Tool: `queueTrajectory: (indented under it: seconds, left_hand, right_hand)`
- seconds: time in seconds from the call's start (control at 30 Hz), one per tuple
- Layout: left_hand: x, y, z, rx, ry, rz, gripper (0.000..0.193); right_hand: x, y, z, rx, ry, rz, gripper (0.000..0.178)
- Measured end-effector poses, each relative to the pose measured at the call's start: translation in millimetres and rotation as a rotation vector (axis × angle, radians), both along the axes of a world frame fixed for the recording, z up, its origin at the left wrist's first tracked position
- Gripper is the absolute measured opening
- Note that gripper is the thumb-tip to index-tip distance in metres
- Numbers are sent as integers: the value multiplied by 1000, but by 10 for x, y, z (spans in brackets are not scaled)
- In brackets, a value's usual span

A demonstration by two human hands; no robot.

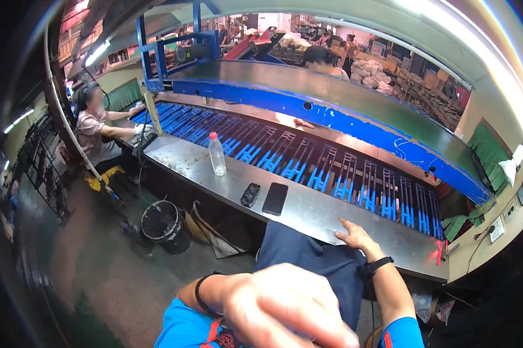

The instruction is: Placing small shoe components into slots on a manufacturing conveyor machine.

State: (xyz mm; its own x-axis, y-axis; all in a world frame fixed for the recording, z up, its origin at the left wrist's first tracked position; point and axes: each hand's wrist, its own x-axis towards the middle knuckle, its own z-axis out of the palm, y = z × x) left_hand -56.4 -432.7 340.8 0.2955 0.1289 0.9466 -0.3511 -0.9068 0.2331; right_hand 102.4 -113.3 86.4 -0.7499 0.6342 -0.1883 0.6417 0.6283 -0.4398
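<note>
My left hand [290, 298] is raised close to the camera, large and overexposed. Its fingers are curled together, and whatever may lie inside them is hidden. At the near edge of the metal table [331, 214], my right hand [357, 236] rests with fingers apart and holds nothing. A dark cloth [308, 255] hangs over my lap below that edge. To the left of my right hand lie a black phone [275, 199] and a small black case-like object [250, 195]. A clear plastic bottle [217, 156] with a red cap stands upright further left.
Behind the table surface runs a dark conveyor bed with rows of blue-handled metal parts [318, 178]. A blue beam [331, 116] spans above it. A gloved co-worker [93, 124] sits at the far left. A black bucket [163, 223] stands on the floor; a wall socket [496, 230] is at right.
</note>
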Motion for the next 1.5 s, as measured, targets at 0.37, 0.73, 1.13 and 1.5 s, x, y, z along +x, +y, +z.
queueTrajectory:
  seconds: [0.37, 0.73, 1.13, 1.5]
  left_hand:
    - [-751, 283, -2486, -962, 901, 1363, 27]
    - [-674, 393, -2606, -1196, 2033, 1249, 32]
    - [-1389, 266, -3614, -1450, 2204, 1191, 48]
    - [-1827, 469, -2890, -1265, 1318, 1825, 23]
  right_hand:
    - [498, 486, -889, -10, 194, -95, 71]
    - [1048, 628, -1394, 500, 327, -209, 48]
    - [1022, 652, -1287, 561, 317, -197, 46]
    - [1011, 625, -1255, 531, 303, -175, 45]
